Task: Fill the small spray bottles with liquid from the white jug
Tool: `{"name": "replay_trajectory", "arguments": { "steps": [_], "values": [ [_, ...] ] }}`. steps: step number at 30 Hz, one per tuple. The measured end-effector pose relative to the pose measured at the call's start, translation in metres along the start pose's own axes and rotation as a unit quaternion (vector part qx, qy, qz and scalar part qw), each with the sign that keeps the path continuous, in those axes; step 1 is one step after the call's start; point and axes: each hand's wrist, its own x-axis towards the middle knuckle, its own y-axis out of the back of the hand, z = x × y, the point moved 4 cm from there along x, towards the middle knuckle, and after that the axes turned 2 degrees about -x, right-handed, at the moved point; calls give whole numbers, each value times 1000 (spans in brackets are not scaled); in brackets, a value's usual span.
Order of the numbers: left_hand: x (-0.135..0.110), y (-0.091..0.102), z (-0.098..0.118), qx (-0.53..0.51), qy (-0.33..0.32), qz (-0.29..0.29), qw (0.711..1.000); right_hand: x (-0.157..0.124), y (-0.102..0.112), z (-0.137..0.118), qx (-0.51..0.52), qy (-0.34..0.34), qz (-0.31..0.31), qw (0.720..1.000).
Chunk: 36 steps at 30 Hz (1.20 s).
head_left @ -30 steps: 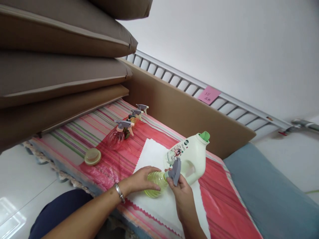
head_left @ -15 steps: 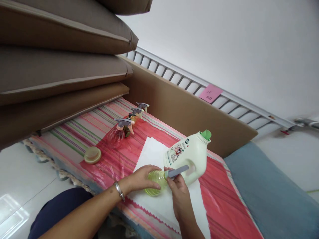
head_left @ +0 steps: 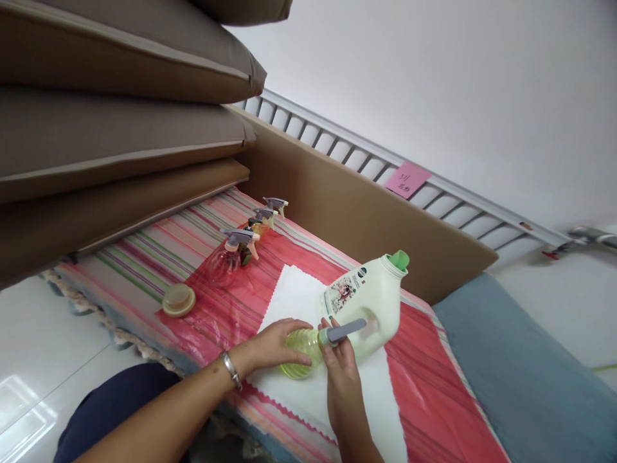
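From where I'm standing, the yellow-green spray bottle is sitting over the white sheet, with the pale jug standing at its two o'clock and the round cream lid lying at its ten. The left hand is wrapping the ribbed body, thumb and fingers clamped on it; the right hand is closing its fingers around the collar of the grey spray head. The bottle is looking fairly light and stiff-walled to me, probably slippery if wet, so the ribs and the collar are seeming the best holds; the thin trigger is likely the weak spot. Compared with a second ago, the head is showing its narrow edge and pointing between two and three o'clock, instead of standing broadside; the left hand is keeping its place.
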Motion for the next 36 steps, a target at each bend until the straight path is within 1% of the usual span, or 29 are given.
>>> {"name": "replay_trajectory", "arguments": {
  "steps": [2, 6, 7, 10, 12, 16, 18, 22, 28, 33, 36],
  "values": [
    [0, 0, 0, 0, -5, -2, 1000, -1, -1, -1, -3, -9, -7, 1000],
    [0, 0, 0, 1, 1, 4, 1000, 1, 2, 1, -16, -9, 26, 1000],
    [0, 0, 0, 0, 4, 5, 1000, 1, 3, 2, -18, -7, 25, 1000],
    [0, 0, 1, 1, -3, 0, 1000, 0, 2, 5, -27, 3, -10, 1000],
    [0, 0, 1, 7, -12, -2, 1000, -1, 2, 5, -26, 10, -19, 999],
    [0, 1, -1, 10, -6, 6, 1000, 1, 2, 6, -27, 8, 13, 1000],
    [0, 2, 0, 11, -6, 5, 1000, 1, 2, 7, -28, 11, 13, 999],
    [-1, 2, 2, 11, -16, -6, 1000, -2, 0, 5, -49, 24, -9, 998],
    [-1, 1, 4, 14, -6, -5, 1000, -1, -1, 0, -69, 43, 25, 996],
    [-1, 2, 7, 3, -8, -2, 1000, -6, 3, 6, -88, 39, -15, 995],
    [0, 2, 5, 6, -13, -2, 1000, -4, 4, 5, -94, 27, -9, 995]
  ]
}}
